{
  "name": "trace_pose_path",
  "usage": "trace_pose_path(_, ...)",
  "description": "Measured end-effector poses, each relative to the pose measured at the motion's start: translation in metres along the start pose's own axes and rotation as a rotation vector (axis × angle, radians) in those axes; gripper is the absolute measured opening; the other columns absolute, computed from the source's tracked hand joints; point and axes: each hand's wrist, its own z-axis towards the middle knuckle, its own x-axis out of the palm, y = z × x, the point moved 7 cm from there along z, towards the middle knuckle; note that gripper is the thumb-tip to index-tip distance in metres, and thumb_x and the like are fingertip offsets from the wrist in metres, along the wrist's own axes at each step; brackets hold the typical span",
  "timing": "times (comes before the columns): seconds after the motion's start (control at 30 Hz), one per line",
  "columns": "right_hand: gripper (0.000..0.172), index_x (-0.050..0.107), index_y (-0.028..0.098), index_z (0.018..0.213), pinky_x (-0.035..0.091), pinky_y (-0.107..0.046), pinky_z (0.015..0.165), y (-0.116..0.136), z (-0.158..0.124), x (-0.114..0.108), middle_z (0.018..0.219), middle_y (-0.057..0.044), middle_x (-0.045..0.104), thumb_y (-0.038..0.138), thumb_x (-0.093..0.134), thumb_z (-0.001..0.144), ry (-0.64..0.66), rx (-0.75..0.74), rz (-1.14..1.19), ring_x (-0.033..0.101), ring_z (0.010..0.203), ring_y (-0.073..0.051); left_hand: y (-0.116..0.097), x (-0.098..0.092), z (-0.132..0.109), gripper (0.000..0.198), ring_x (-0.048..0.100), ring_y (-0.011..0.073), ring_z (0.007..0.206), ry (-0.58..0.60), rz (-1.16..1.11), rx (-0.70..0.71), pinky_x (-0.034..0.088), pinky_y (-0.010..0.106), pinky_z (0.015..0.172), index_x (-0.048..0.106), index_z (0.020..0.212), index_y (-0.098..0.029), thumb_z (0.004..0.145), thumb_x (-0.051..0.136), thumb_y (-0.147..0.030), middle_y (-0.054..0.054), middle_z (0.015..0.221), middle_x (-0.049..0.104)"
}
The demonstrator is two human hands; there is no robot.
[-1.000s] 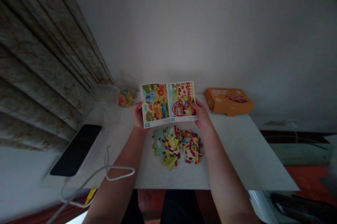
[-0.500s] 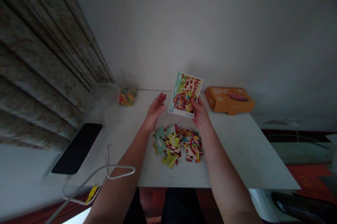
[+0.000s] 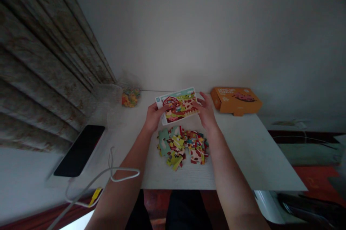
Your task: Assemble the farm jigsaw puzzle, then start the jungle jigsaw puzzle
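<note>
A picture card [image 3: 178, 106] with a red barn, cows and green fields is held above the table, its long side running sideways and its right end slightly raised. My left hand [image 3: 154, 115] grips its left end, thumb across the front. At the right end, my right hand [image 3: 205, 110] has its thumb on the card's face, fingers behind it. Just below the card lies a loose pile of jigsaw puzzle pieces [image 3: 177, 145] in green, pale blue, red and brown, between my forearms. Some pieces overlap.
An orange puzzle box [image 3: 238, 101] lies at the back right. A bag of puzzle pieces [image 3: 131, 97] and a clear plastic container [image 3: 108, 102] stand at the back left. Nearer on the left are a black phone [image 3: 79, 150] and a white cable [image 3: 119, 169] crossing by my left forearm.
The card has turned from upright to sideways and come down a little. My left hand, apart from it before, has taken hold of its left end.
</note>
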Motion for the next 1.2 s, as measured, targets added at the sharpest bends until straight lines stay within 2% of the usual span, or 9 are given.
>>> trace_pose_path(0.17,0.043,0.071,0.021,0.098,0.055,-0.031,0.069,-0.011,-0.011,0.02,0.094,-0.004,0.077,0.045,0.082,0.065,0.239,0.185,-0.056,0.069,0.08,-0.021,-0.002,-0.032,0.013,0.055,0.073,0.0216,0.079,-0.191,0.054,0.069,0.058,0.034,0.077,0.074,0.104,-0.018,0.058,0.09,-0.044,0.003,0.087,0.077)
trace_pose_path(0.4,0.039,0.072,0.022,0.105,0.043,-0.02,0.05,-0.029,-0.018,0.025,0.086,-0.001,0.078,0.029,0.074,0.067,0.326,0.277,-0.217,0.066,0.064,-0.014,0.001,-0.065,0.02,0.052,0.068,0.0177,0.074,-0.326,0.316,0.138,0.053,0.028,0.071,0.071,0.115,-0.018,0.07,0.078,-0.043,0.001,0.078,0.071)
trace_pose_path(0.57,0.042,0.067,0.023,0.107,0.05,-0.024,0.052,-0.032,-0.018,0.032,0.075,0.002,0.074,0.024,0.074,0.065,0.308,0.27,-0.147,0.067,0.062,-0.016,0.002,-0.081,-0.001,0.048,0.064,0.0167,0.077,-0.449,0.555,0.161,0.052,0.028,0.073,0.072,0.119,-0.021,0.073,0.075,-0.037,0.002,0.086,0.067)
trace_pose_path(0.7,0.041,0.067,0.022,0.11,0.051,-0.025,0.052,-0.029,-0.02,0.039,0.075,0.001,0.075,0.026,0.075,0.07,0.314,0.26,-0.139,0.064,0.055,-0.013,-0.013,-0.116,-0.013,0.044,0.062,0.0187,0.076,-0.504,0.701,0.137,0.053,0.033,0.08,0.073,0.117,-0.023,0.074,0.073,-0.031,0.004,0.09,0.068)
trace_pose_path(0.83,0.035,0.069,0.021,0.107,0.049,-0.022,0.052,-0.028,-0.017,0.035,0.078,-0.001,0.076,0.031,0.077,0.074,0.265,0.242,-0.162,0.065,0.057,-0.012,-0.039,-0.163,-0.016,0.039,0.068,0.0292,0.091,-0.546,0.949,0.071,0.052,0.044,0.093,0.075,0.113,-0.02,0.074,0.069,-0.025,0.01,0.096,0.072)
trace_pose_path(0.9,0.032,0.069,0.021,0.106,0.049,-0.022,0.052,-0.029,-0.015,0.033,0.077,-0.001,0.075,0.031,0.076,0.076,0.252,0.236,-0.168,0.066,0.058,-0.012,-0.047,-0.174,-0.017,0.039,0.068,0.0339,0.099,-0.537,1.054,0.054,0.05,0.05,0.098,0.074,0.113,-0.02,0.076,0.068,-0.024,0.012,0.101,0.073)
trace_pose_path(1.03,0.027,0.07,0.021,0.102,0.048,-0.022,0.052,-0.033,-0.012,0.031,0.076,-0.001,0.074,0.031,0.074,0.078,0.254,0.224,-0.186,0.065,0.058,-0.011,-0.049,-0.151,-0.027,0.04,0.058,0.036,0.126,-0.452,1.231,0.237,0.041,0.053,0.113,0.071,0.12,-0.019,0.084,0.058,-0.027,0.016,0.127,0.067)
trace_pose_path(1.1,0.026,0.07,0.021,0.102,0.048,-0.022,0.052,-0.035,-0.012,0.031,0.078,-0.001,0.075,0.03,0.074,0.078,0.254,0.223,-0.198,0.065,0.058,-0.011,-0.039,-0.125,-0.037,0.04,0.05,0.0345,0.136,-0.326,1.298,0.333,0.036,0.051,0.119,0.07,0.123,-0.019,0.089,0.053,-0.031,0.016,0.14,0.061)
trace_pose_path(1.2,0.025,0.071,0.02,0.101,0.048,-0.022,0.052,-0.037,-0.01,0.028,0.077,-0.002,0.074,0.03,0.075,0.078,0.24,0.231,-0.211,0.065,0.058,-0.012,-0.017,-0.1,-0.051,0.042,0.044,0.0344,0.143,-0.146,1.436,0.314,0.027,0.057,0.123,0.067,0.129,-0.023,0.093,0.051,-0.039,0.015,0.15,0.055)
